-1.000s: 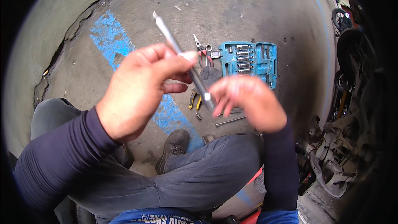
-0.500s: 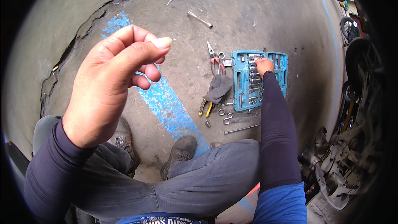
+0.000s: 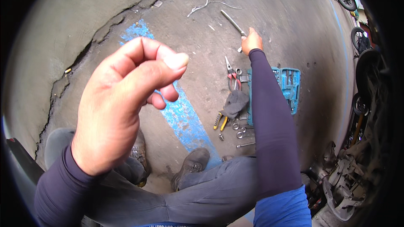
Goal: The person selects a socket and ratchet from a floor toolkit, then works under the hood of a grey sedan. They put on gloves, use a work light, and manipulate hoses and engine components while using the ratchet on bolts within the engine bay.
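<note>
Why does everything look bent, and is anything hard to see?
In the head view, the wide fisheye lens leaves black corners and bows the thin blue line at right; the left hand looms large, while the right hand looks small; some metal parts at lower right sink into shadow.

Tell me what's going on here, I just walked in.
Someone's right hand is at the near end of a silver metal rod; whether it grips the rod is hard to tell. The left hand is raised and curled, with nothing visible in it. An open, partly hidden blue tool case lies nearer in, with long-nose pliers and a gray cloth to its left.
</note>
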Demonstrator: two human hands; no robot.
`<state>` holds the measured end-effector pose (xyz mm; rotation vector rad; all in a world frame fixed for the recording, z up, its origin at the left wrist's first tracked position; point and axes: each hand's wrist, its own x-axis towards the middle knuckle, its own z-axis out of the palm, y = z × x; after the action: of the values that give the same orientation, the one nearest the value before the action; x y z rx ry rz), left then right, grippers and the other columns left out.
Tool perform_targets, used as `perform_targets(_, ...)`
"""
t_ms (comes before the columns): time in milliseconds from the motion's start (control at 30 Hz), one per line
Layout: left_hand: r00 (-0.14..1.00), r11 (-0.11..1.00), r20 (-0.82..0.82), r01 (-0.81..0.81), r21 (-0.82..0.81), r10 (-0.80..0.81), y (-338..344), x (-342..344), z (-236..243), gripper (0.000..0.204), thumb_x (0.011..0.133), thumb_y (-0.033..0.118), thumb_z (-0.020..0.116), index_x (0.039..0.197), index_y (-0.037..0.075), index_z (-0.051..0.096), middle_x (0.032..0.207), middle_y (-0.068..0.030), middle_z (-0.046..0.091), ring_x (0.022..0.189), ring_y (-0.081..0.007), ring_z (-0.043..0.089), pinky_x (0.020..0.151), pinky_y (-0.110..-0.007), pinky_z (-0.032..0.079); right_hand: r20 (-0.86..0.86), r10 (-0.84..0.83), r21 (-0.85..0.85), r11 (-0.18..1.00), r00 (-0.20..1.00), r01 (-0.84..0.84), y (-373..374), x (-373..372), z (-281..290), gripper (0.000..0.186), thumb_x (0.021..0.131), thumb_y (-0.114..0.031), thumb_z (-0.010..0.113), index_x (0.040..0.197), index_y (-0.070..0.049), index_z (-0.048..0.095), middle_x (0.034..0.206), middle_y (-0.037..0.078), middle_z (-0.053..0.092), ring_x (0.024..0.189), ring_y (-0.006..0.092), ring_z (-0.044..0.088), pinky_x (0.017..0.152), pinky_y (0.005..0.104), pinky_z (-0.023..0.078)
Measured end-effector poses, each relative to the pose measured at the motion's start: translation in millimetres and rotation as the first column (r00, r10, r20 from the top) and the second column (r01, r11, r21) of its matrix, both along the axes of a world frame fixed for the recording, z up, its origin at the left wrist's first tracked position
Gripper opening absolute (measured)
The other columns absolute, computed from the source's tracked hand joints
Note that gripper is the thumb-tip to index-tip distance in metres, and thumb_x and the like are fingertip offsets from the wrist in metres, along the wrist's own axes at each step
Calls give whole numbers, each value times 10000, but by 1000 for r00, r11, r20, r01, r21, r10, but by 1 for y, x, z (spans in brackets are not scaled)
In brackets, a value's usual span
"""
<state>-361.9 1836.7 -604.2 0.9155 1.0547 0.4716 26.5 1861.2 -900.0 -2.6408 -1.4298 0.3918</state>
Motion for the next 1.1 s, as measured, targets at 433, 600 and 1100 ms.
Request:
perform_targets(433,996,997,61,-67,-49,70,-3,-12,13,217,964,223,632,1077,40,600,976,-72,638,795,-110,605,738,-261,472,-58,-34,-64,997,998,30,19,-38,-27,239,952,-219,652,1055,-11,708,1122,254,721,1092,435,690,954,515,548)
perform_targets(600,999,999,10,-42,-27,42,4,-6,7,198,974,226,657,1050,48,616,950,-41,643,793,-88,606,731,-246,470,107,-107,-142,982,988,122,29,-67,-26,317,1000,-173,493,1114,-11,740,1129,234,738,1080,376,726,926,470,585)
perform_targets(1100,991,997,-131,-24,76,34,25,33,-43,507,913,381,741,1249,45,562,1112,-39,624,1071,-128,553,868,-319,450,-911,-301,-265,951,284,157,-9,-95,40,186,922,-214,685,841,-48,661,694,15,564,569,132,546,545,311,526)
